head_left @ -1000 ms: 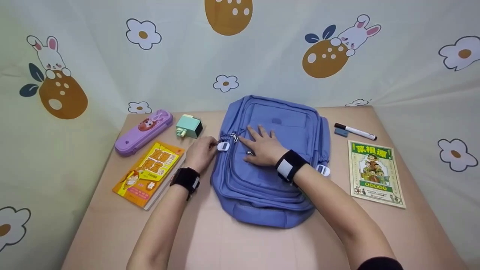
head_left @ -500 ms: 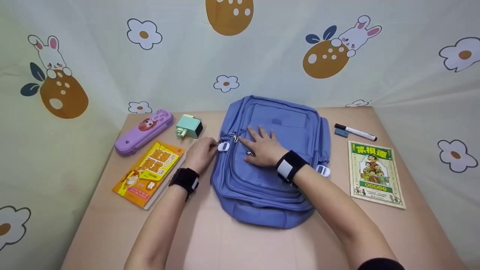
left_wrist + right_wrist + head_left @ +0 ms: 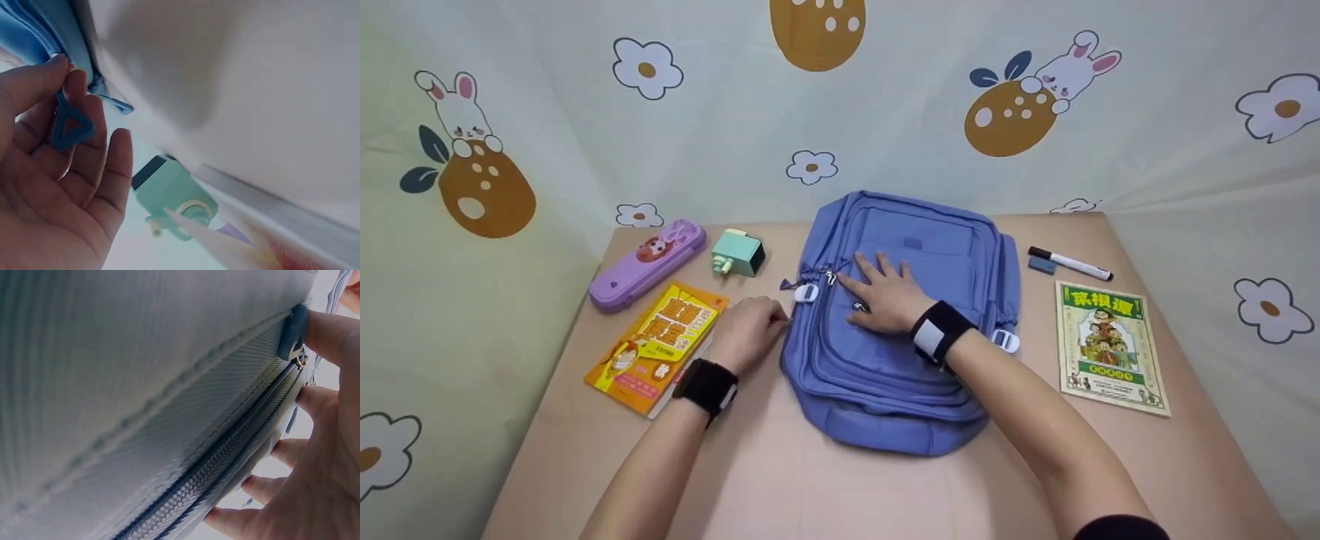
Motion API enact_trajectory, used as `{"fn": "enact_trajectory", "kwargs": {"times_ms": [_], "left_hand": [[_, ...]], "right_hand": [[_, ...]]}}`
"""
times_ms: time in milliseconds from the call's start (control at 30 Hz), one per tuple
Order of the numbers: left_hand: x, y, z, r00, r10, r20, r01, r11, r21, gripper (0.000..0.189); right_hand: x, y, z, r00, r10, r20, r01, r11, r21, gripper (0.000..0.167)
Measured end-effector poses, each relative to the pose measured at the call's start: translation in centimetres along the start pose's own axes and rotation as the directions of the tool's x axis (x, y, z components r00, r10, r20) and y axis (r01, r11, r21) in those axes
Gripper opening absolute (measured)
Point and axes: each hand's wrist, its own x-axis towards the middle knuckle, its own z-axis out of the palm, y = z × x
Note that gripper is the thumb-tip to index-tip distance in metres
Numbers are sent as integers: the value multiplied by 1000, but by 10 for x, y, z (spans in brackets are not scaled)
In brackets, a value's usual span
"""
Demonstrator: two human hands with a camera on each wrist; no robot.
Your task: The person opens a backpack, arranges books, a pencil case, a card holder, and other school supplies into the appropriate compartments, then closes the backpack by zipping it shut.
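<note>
A blue backpack [image 3: 919,281] lies flat with its front up. My left hand [image 3: 746,330] is at its left side, thumb and forefinger pinching a zipper. A blue triangular zipper pull [image 3: 72,128] hangs over the fingers in the left wrist view. Another zipper pull [image 3: 118,105] sticks out farther along the same edge, by the white buckle [image 3: 806,293] in the head view. My right hand [image 3: 889,298] rests on the front pocket, fingers spread and pressing the fabric. In the right wrist view, its thumb is beside a blue pull tab [image 3: 293,333] above a closed zipper track [image 3: 191,492].
An orange book [image 3: 656,349] lies left of my left hand, under the wrist's edge. Behind it are a purple pencil case [image 3: 649,264] and a mint-green pencil sharpener [image 3: 739,252]. A marker [image 3: 1072,264], a small blue eraser [image 3: 1042,265] and a green-covered book [image 3: 1112,349] lie on the right.
My left hand has slid from beside the white buckle down the backpack's left side, toward me. A zipper pull by the buckle has come into sight. My right hand has stayed put.
</note>
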Motion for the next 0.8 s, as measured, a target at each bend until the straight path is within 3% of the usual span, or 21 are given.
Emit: {"fn": "enact_trajectory", "kwargs": {"times_ms": [267, 500, 667, 800], "left_hand": [[-21, 6, -5, 1000, 0, 11, 0, 1000, 20, 4], [-26, 7, -4, 999, -32, 8, 32, 999, -14, 5], [-27, 7, -3, 999, -35, -9, 35, 999, -15, 4], [-27, 8, -4, 1000, -23, -20, 23, 1000, -17, 3]], "right_hand": [[1, 1, 2, 1000, -5, -9, 5, 1000, -12, 76], [-2, -4, 2, 1000, -6, -14, 5, 1000, -23, 75], [-23, -20, -6, 998, -57, -5, 56, 998, -34, 75], [-57, -38, -7, 980, -189, -65, 183, 980, -83, 71]]}}
